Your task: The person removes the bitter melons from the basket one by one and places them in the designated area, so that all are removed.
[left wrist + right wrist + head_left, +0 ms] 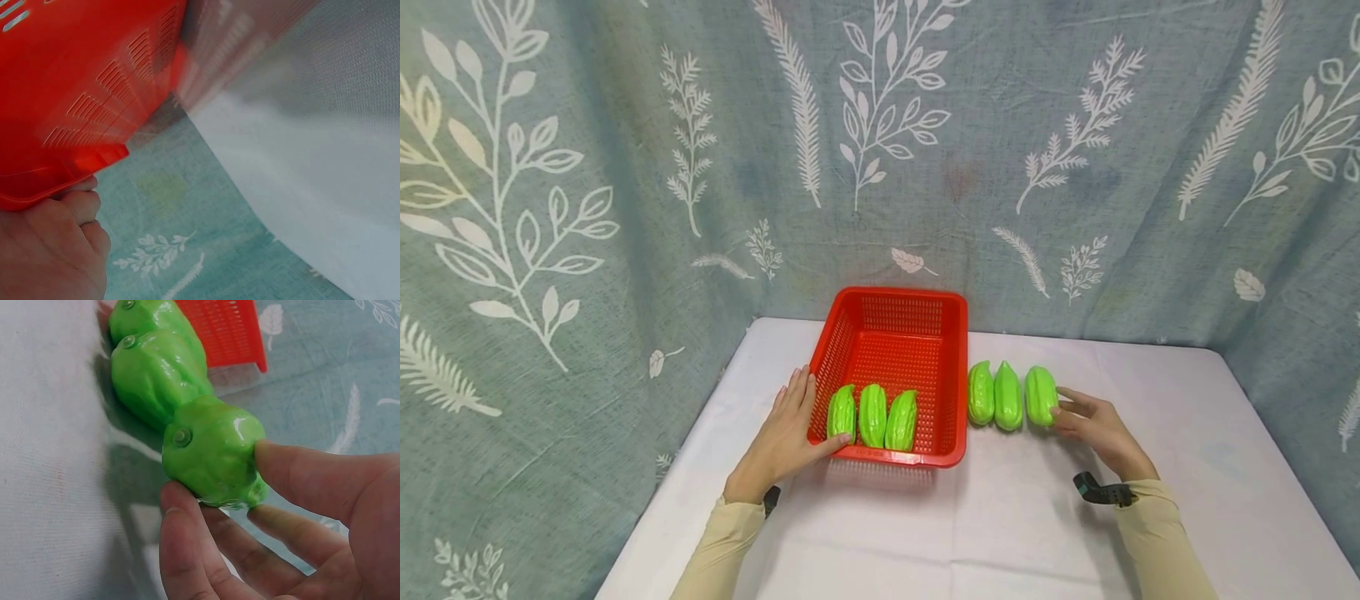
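Observation:
My right hand (1099, 429) holds a green ridged gourd-like fruit (1041, 396), thumb on one side and fingertips on the other. In the right wrist view this fruit (212, 450) shows a small round stem nub. Just left of it, two similar green fruits (981, 393) (1007, 398) lie side by side near the red basket (955, 454). Inside the basket, three more green fruits (842, 412) (872, 415) (901, 421) line the front wall. My left hand (784, 433) rests at the basket's front left corner, fingers extended along the left rim, thumb over the front rim.
A white cloth (880, 533) covers the table. Behind and to the sides hangs a grey-green curtain (970, 183) with white leaf prints. The basket stands close to the curtain at the table's back edge. Each wrist wears a dark strap (1105, 492).

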### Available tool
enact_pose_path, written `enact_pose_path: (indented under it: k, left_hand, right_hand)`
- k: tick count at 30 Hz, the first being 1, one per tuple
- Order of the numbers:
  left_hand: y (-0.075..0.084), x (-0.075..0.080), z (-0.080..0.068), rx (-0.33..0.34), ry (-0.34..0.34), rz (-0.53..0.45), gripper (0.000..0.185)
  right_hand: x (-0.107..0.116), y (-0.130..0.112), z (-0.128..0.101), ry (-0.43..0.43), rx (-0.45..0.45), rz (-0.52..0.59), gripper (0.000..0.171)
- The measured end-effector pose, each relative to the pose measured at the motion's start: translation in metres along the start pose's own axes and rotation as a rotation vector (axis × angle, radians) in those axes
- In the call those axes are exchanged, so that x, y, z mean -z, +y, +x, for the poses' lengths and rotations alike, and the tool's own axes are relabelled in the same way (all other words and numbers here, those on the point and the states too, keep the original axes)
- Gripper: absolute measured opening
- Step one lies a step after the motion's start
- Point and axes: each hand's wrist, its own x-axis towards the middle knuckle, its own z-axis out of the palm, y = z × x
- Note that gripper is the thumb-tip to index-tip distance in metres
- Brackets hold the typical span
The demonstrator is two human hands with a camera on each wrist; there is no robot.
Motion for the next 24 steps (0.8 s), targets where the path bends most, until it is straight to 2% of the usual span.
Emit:
enact_pose_path:
  k: [12, 24]
  left_hand:
    - [0.0026, 0.0035, 0.0006, -0.001, -0.002, -0.006, 0.123]
    - [-0.0002, -0.0007, 0.0004, 0.001, 0.005, 0.008, 0.123]
  right_hand:
    - [-0.0022, 0.0055, 0.0024, 0.001, -0.009, 0.014, 0.075]
    - [-0.0048, 0.0041, 0.0037, 0.015, -0.041, -0.010, 0.074]
